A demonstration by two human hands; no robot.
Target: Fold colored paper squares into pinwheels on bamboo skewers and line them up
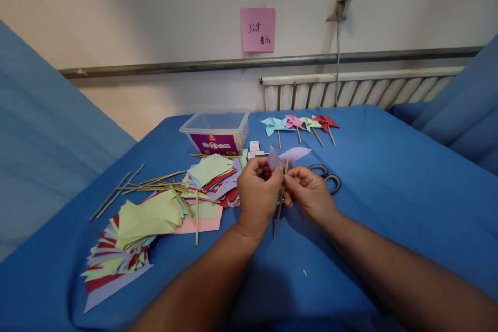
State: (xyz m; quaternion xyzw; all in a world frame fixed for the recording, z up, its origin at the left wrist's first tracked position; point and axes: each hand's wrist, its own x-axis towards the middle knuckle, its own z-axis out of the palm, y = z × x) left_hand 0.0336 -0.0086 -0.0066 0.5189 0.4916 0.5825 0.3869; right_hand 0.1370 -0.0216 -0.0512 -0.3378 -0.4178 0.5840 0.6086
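A purple paper pinwheel [293, 154] is pinched in my left hand [260, 187], its folded blades standing up past the fingers. A thin wooden stick [278, 216] slants down between my two hands, its upper end against the paper. My right hand [307, 189] has its thumb and fingers closed at the stick, just below the pinwheel. Its fingertips hide whatever joins paper and stick. Dark-handled scissors [332, 183] lie on the table behind my right hand, their blades hidden.
Fanned coloured paper [150, 215] and cut pieces [213, 171] lie left, with several loose sticks [155, 184]. A clear plastic box [216, 135] and a small white box [254, 146] stand behind. Several finished pinwheels [276, 124] lie at the back of the blue-covered table [408, 207].
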